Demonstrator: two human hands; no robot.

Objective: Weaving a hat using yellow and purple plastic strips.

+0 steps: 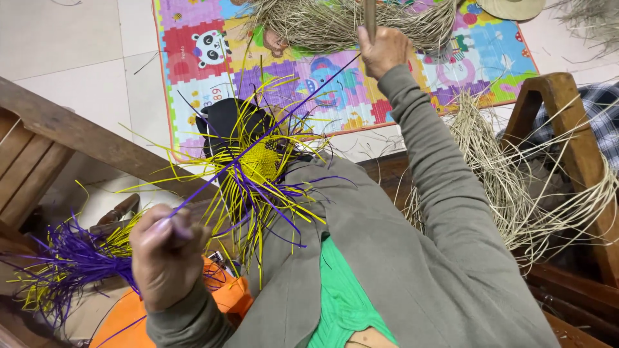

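— Left hand is drawn back close to the body, fingers curled tight and pinching the end of a purple strand. See how the strand runs taut, away from that hand and up toward the other one?

— Yes. And the right hand?

— Stretched far out, arm nearly straight in its grey sleeve. It's closed in a fist round a thin brown stick; the purple strand seems to end near that fist, though I cannot tell whether it is gripped too.

— What's between the two hands?

— A half-woven piece, just beyond the left hand and to its right, resting on the lap. Its middle is a tight yellow weave; loose yellow and purple strips bristle out of it in every direction, over something black.

— And beside the left hand?

— On its outer side lies a bundle of purple and yellow strips. Under the wrist there's orange cloth. Past the right hand, pale dry straw is heaped on a colourful play mat.
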